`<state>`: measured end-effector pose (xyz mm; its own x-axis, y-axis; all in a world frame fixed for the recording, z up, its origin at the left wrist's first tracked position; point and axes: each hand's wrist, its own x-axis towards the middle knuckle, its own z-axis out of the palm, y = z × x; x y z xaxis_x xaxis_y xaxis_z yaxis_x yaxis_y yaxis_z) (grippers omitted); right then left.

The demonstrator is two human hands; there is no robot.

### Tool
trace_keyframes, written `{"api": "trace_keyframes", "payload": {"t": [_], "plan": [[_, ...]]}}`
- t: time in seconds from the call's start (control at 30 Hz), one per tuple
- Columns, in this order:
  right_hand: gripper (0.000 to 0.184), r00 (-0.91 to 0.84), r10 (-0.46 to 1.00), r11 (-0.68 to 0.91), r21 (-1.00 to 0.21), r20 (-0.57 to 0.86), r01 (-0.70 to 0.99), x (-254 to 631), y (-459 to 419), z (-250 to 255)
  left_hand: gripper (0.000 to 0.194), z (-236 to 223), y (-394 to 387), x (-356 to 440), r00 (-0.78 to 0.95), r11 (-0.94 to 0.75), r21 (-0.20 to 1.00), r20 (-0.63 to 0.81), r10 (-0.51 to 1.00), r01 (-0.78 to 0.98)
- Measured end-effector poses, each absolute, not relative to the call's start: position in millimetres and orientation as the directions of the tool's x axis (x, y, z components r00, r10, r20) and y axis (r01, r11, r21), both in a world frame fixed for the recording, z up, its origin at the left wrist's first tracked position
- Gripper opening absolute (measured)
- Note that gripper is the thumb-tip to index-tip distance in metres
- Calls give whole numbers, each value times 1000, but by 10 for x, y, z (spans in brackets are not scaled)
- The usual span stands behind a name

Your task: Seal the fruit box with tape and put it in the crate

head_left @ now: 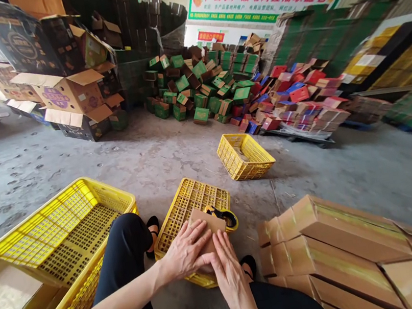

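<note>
A small brown cardboard box (208,225) lies on an upturned yellow plastic crate (189,201) between my knees. My left hand (185,251) rests on the box's left side with the fingers spread flat. My right hand (229,270) presses against its near right edge, fingers straight and together. A yellow tape dispenser (226,217) sits on the crate just behind the box. Neither hand grips anything.
A large yellow crate (68,216) holding flat cardboard stands at my left. Stacks of flat brown cartons (339,243) lie at my right. Another yellow crate (244,155) sits on the concrete floor ahead. Piles of green, red and brown boxes fill the back.
</note>
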<state>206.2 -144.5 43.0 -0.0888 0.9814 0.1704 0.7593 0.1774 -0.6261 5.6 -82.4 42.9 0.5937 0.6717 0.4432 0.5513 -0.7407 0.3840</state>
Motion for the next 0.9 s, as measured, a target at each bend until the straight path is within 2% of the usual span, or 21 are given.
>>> {"api": "trace_keyframes", "payload": {"t": [0.13, 0.27, 0.37, 0.47, 0.57, 0.77, 0.9], "plan": [[67, -90, 985, 167, -663, 149, 729, 2152, -1381, 467, 71, 562, -854, -17, 684, -805, 357, 427, 591, 473], [67, -94, 991, 134, -624, 96, 770, 2177, -1259, 624, 66, 583, -972, -107, 734, -842, 347, 421, 533, 412], [62, -238, 968, 242, -569, 83, 786, 2067, -1154, 832, 62, 511, -1119, -101, 696, -822, 341, 440, 568, 455], [55, -445, 894, 393, -580, 58, 714, 1877, -1018, 987, 57, 410, -1236, -44, 586, -756, 356, 481, 652, 549], [53, -524, 851, 443, -588, 38, 677, 1731, -846, 1017, 53, 331, -1279, 8, 503, -695, 385, 490, 711, 607], [53, -491, 869, 457, -488, 66, 744, 1697, -551, 916, 55, 305, -1270, 27, 500, -695, 378, 496, 710, 612], [63, -363, 927, 367, -435, 96, 822, 1758, -480, 870, 66, 311, -1278, 55, 513, -702, 383, 490, 705, 600]]}}
